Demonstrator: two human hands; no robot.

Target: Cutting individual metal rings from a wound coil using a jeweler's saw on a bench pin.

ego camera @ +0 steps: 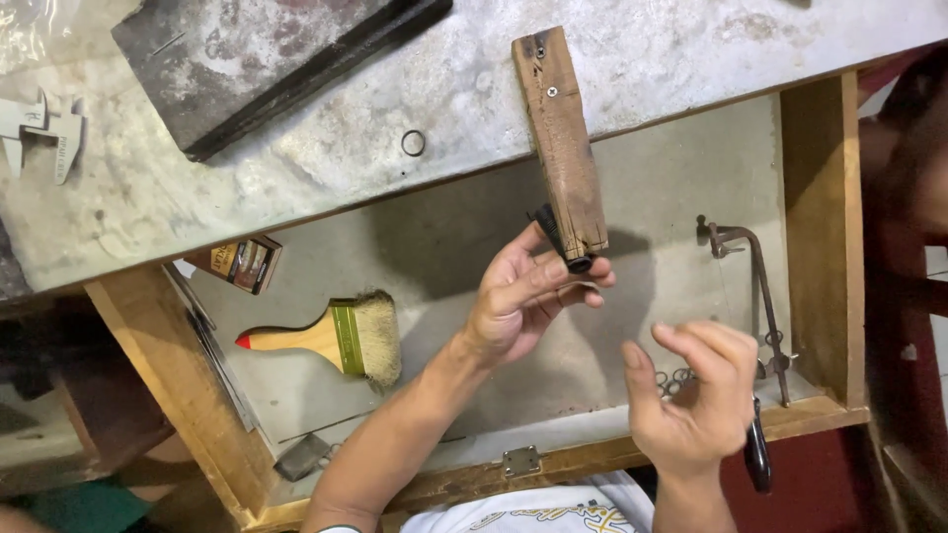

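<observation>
Left hand [518, 301] pinches small ring plus dark rod against tip of wooden bench pin [563, 148], frame centre. Right hand [696, 395] at 4 o'clock, empty, fingers loosely curled. Step looks like positioning; next needs a steady grip.

A worn grey workbench top [326, 168] sits above an open wooden drawer [820, 227].

Grey bench [296, 188] bears slab [267, 49], ring [413, 143], calipers [44, 128].

Small brown box [245, 263] in drawer [444, 247]
</observation>
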